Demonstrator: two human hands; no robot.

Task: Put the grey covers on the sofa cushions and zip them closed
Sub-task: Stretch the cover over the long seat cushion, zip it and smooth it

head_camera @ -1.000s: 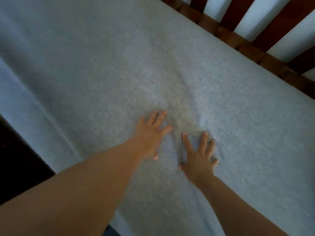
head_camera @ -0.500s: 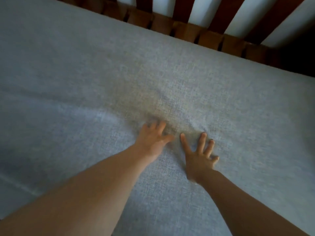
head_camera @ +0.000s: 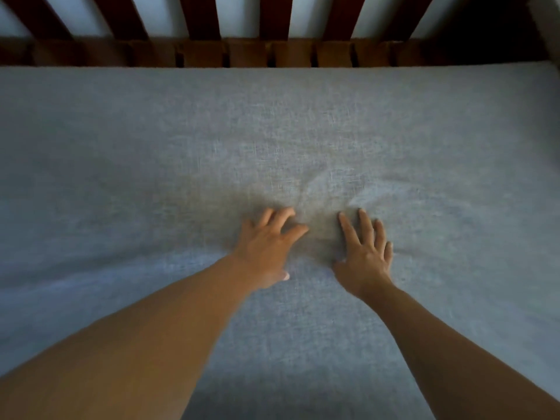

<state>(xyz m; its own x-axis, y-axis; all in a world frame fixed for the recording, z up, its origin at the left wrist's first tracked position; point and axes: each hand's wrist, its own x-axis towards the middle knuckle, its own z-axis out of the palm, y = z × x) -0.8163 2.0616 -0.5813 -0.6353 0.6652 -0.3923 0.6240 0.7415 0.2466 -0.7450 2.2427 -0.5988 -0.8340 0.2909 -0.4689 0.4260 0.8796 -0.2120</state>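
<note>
Both hands lie flat on the grey woven fabric cover (head_camera: 272,131), which is on the wide sofa cushion against the dark wooden slatted frame (head_camera: 242,51); the left hand (head_camera: 266,247) presses with fingers slightly bent, the right hand (head_camera: 363,253) with fingers spread. The step looks like smoothing creases; no zip shows, so finding it likely comes next.

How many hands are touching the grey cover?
2. The left hand rests on the grey cover near the middle; the right hand lies spread beside it, not touching it. None seems hidden.
</note>
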